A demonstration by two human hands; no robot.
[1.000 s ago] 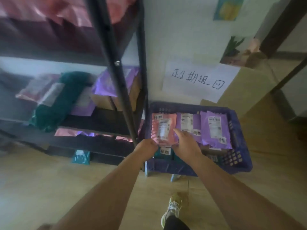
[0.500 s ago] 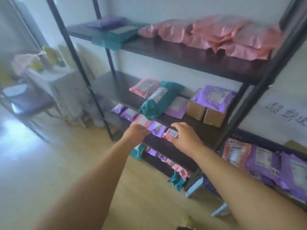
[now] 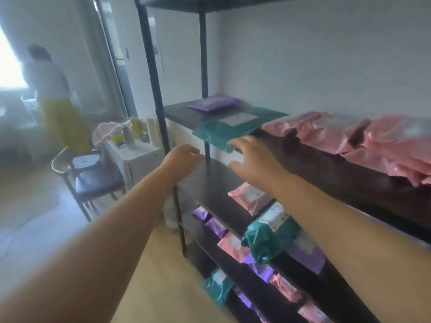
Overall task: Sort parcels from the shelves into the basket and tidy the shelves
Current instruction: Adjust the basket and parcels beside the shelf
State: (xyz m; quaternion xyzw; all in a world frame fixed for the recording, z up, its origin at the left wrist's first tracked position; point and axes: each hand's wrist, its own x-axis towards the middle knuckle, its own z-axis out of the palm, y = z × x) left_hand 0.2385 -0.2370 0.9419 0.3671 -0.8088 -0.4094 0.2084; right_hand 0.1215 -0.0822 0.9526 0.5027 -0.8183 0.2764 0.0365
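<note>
Head: hands (image 3: 184, 157) (image 3: 250, 157) empty, nr teal parcel (image 3: 233, 127).

Just left of left fingers (image 3: 194, 152): white cabinet (image 3: 140, 157) w/ bottles (image 3: 135, 125) on top. Chair (image 3: 98, 180) further left, lower. Person (image 3: 54, 89) far left, bkgd.

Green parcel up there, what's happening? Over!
Left hand loose, empty. Right hand spread open at green parcel corner. Parcel sticks out over shelf edge. Nothing blocking.
</note>
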